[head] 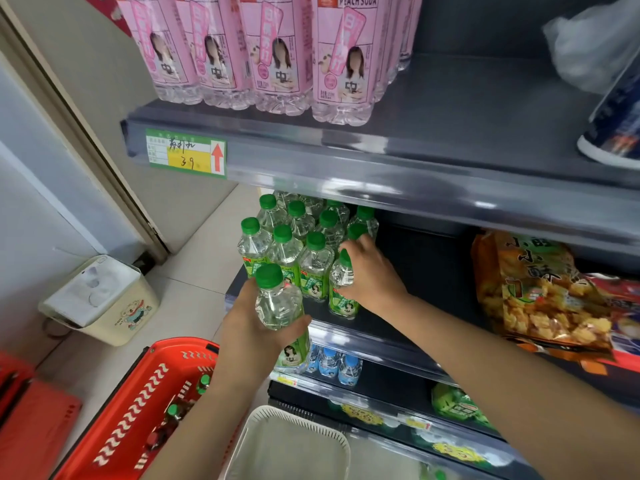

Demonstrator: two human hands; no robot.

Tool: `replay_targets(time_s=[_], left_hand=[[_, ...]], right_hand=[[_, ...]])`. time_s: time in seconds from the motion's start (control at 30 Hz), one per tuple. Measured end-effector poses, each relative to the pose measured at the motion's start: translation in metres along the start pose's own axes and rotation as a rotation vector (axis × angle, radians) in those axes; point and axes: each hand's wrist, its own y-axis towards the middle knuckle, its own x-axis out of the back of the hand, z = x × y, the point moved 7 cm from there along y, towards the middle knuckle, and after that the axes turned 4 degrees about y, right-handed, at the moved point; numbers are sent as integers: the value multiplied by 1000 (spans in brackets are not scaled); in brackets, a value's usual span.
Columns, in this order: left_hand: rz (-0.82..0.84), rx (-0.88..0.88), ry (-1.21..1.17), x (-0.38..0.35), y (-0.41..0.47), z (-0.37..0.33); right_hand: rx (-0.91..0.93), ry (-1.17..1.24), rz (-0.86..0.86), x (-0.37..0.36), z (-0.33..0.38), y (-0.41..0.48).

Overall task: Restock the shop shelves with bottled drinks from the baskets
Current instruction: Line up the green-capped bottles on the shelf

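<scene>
My left hand (254, 329) holds a green-capped bottle (277, 303) upright in front of the middle shelf (422, 265). The fingers (250, 289) curl round the back of it and the thumb crosses the front just above the green label, so the grip sits on the clear upper body. The bottle is off the shelf, just outside its front edge.

My right hand (372, 273) reaches onto that shelf and grips a second bottle (342, 289) by the neck and shoulder. This one stands at the right end of the front row of shelved green-capped bottles (294, 237), which fill the left part of the shelf in close ranks. The rest of the dark shelf to the right is bare up to a snack bag (540, 292).

Above, pink peach soda bottles (277, 60) line the upper shelf (450, 109), with a price tag (186, 153) on its rail. Below are blue-capped bottles (332, 365). On the tiled floor (194, 271) stand a red basket (138, 410) with a few bottles inside, a white basket (263, 415) and a cream waste bin (104, 306).
</scene>
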Motion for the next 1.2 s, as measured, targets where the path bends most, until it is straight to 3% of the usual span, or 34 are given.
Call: replay_targets(time_s=[0.6,0.97,1.2], left_hand=[[-45,-131,91,-14,8,-8],[-60,-191,108,-75,35,-36],[-62,-173,330,-116,42,-19]], right_hand=[[-39,-22,-76,4,-22,26],[-143,110,-140,33,-60,-40],[-180,182,-160,41,-81,-82]])
